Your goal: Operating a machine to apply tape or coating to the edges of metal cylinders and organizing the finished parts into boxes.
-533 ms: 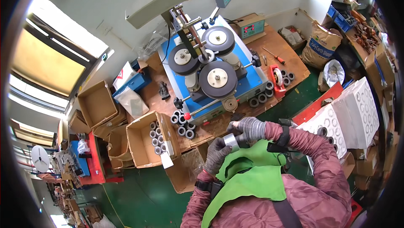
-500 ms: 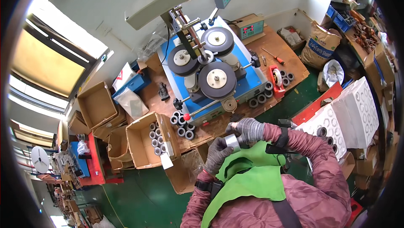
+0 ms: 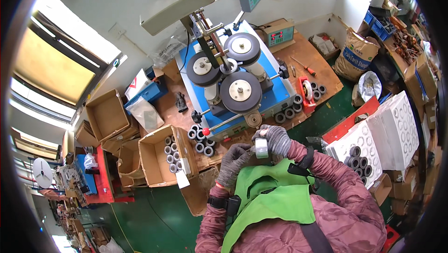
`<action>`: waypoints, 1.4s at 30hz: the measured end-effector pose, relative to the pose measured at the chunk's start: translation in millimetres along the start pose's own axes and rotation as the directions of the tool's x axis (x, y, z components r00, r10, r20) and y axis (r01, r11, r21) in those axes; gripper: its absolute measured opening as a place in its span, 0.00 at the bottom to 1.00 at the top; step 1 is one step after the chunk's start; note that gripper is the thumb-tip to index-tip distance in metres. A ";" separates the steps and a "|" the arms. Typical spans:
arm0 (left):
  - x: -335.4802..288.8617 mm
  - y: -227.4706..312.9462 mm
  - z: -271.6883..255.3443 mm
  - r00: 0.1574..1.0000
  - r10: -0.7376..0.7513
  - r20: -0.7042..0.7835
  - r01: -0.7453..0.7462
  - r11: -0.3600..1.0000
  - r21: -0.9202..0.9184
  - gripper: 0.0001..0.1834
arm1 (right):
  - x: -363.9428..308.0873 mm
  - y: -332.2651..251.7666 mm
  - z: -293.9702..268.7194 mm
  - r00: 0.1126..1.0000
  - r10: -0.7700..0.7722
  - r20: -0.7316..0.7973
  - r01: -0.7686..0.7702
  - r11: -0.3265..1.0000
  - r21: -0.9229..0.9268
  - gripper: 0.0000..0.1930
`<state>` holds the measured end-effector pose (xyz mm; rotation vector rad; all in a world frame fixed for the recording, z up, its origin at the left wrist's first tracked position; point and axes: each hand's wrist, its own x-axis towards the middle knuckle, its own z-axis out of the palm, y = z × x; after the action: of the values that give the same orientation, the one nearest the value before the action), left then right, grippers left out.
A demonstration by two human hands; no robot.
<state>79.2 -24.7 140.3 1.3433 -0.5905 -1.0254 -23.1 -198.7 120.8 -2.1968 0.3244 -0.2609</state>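
Observation:
A short, shiny silver cylinder [image 3: 262,148] is between my two gloved hands, just above the green apron. My right hand [image 3: 277,141], in a grey knit glove, grips it from the right with bent fingers. To its left, my left hand [image 3: 234,165] has its fingers drawn together, tips close to the cylinder's side; what they pinch, if anything, is too small to make out. Straight ahead is a blue-topped bench machine [image 3: 275,95] with three dark wheels, the nearest wheel [image 3: 240,92] facing me. Dark ring-shaped parts [image 3: 204,148] are grouped on the bench at its front left.
Left of the bench, an open cardboard box [image 3: 154,169] has several rings in it. More rings [image 3: 289,112] lie by the machine's right corner, near a red fixture [image 3: 306,95]. A screwdriver [image 3: 305,67] lies behind. White trays [image 3: 361,141] bear dark rings [image 3: 358,162] at the right.
The silver cylinder has gone from my left hand's fingers to my right hand's, slightly up and right. My left hand has drawn back a little to the left.

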 end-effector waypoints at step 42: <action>14.2 -84.3 56.7 0.820 -0.401 -0.408 0.490 0.860 0.141 0.21 | -35.9 385.8 -78.1 0.354 0.859 -0.369 -0.785 0.488 0.382 0.22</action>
<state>16.2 -58.2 66.6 1.8996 -0.1073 -1.0575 -133.9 -470.3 -144.1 -1.4931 1.6402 -0.2784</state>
